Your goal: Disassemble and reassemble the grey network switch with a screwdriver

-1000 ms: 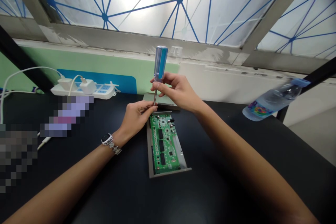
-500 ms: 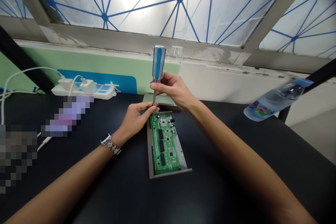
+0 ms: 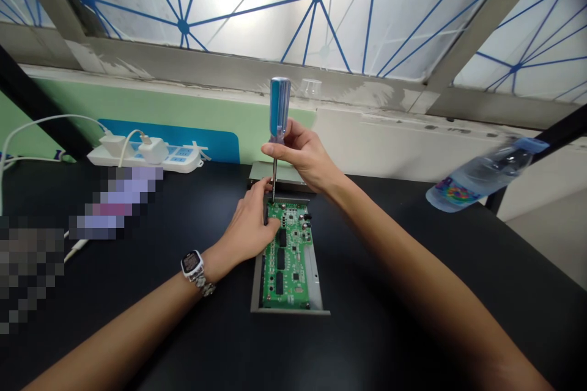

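A green circuit board [image 3: 290, 259] lies in an open grey metal case [image 3: 316, 269] on the black table [image 3: 367, 330]. My right hand [image 3: 305, 156] is closed round the lower end of a blue-and-clear screwdriver [image 3: 279, 110]. The tool stands upright with its tip on the board's far left corner. My left hand [image 3: 250, 226] rests on the case's left far edge, fingers curled against it beside the screwdriver shaft. A watch is on my left wrist.
A grey metal cover [image 3: 275, 174] lies just behind the case. A white power strip [image 3: 147, 156] with plugged chargers and cables sits at the back left. A plastic water bottle [image 3: 486, 174] lies at the right. A window ledge runs behind the table.
The case with the board has turned so its near end swung left. My left hand dropped from the screwdriver shaft onto the case's left edge. The screwdriver stays upright.
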Available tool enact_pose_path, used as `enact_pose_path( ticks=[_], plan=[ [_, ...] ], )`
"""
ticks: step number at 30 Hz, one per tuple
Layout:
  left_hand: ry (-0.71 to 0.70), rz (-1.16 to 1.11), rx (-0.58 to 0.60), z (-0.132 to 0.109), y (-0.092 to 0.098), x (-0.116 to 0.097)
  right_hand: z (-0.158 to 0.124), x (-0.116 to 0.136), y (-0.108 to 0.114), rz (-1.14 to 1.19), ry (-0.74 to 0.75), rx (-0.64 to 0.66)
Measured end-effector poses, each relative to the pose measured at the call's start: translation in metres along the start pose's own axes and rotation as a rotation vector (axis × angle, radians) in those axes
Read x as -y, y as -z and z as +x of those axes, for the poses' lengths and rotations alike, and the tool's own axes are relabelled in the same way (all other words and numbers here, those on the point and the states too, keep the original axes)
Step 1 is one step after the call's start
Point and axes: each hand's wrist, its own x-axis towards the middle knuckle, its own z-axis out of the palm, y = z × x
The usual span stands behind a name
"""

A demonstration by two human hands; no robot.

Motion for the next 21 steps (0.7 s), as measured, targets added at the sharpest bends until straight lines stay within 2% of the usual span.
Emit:
enact_pose_path(
  ticks=[6, 10, 15, 21],
  plan=[
    [0.083, 0.074, 0.0, -0.001, 0.0, -0.004, -0.001, -0.001, -0.002, 0.021, 0.048, -0.018],
    [0.066, 0.069, -0.011, 0.0, 0.0, -0.005, -0.002, -0.001, -0.002, 0.014, 0.071, -0.014],
    [0.05, 0.077, -0.02, 0.0, 0.002, -0.006, -0.005, 0.003, 0.003, -0.074, 0.014, -0.016],
    [0.067, 0.096, 0.01, 0.0, 0.004, -0.007, -0.012, 0.019, 0.005, -0.199, 0.053, -0.047]
  ],
)
